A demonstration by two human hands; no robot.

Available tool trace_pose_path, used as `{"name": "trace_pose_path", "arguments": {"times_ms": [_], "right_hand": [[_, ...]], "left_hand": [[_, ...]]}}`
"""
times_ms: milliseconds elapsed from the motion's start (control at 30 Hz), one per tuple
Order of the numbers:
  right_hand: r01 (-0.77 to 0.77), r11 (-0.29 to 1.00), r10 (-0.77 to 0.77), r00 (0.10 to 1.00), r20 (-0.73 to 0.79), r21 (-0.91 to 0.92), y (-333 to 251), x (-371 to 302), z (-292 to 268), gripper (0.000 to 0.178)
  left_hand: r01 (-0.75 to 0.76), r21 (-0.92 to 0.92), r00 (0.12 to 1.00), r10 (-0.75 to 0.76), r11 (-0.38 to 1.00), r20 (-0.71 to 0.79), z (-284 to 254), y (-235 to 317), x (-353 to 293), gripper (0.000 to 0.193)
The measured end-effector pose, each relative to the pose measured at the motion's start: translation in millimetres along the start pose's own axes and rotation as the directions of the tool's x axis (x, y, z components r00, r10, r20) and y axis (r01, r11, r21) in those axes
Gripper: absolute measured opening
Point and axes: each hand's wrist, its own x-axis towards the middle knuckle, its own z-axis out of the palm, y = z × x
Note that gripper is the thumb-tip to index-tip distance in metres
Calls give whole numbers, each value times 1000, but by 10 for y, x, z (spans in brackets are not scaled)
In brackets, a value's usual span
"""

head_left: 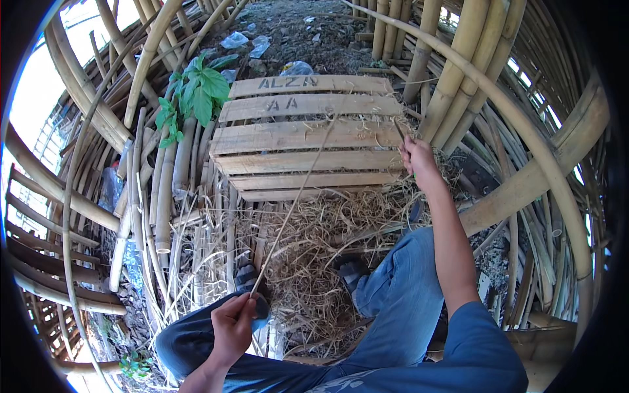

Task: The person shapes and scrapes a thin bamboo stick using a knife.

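My left hand [232, 327], above my left knee, is closed round the lower end of a long thin bamboo strip [298, 200]. The strip slants up and away, and its far end lies over a slatted wooden crate [308, 135]. My right arm reaches forward to the crate's right side. There my right hand [418, 159] is closed on a knife [400, 133], whose narrow dark blade points up and to the left. The knife is apart from the strip. Most of its handle is hidden in my fingers.
Curly bamboo shavings [314, 262] cover the ground between my feet and the crate. Split bamboo lengths [164, 203] and a green leafy plant [203, 92] stand to the left. Thick bamboo poles [472, 59] rise at the right, with a bent pole [524, 118] arching across them.
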Motion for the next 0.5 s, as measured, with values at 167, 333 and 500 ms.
{"name": "trace_pose_path", "arguments": {"times_ms": [167, 333, 500], "right_hand": [[183, 983, -183, 983, 11, 13, -52, -28, 174, 28], [334, 936, -352, 911, 217, 115, -210, -334, 619, 21], [321, 931, -363, 770, 524, 174, -379, -872, 1058, 9]], "left_hand": [[-6, -13, 1000, 6, 1000, 27, 51, 58, 42, 17], [88, -80, 994, -83, 993, 67, 79, 69, 126, 21], [121, -221, 990, -102, 968, 98, 107, 223, 234, 25]]}}
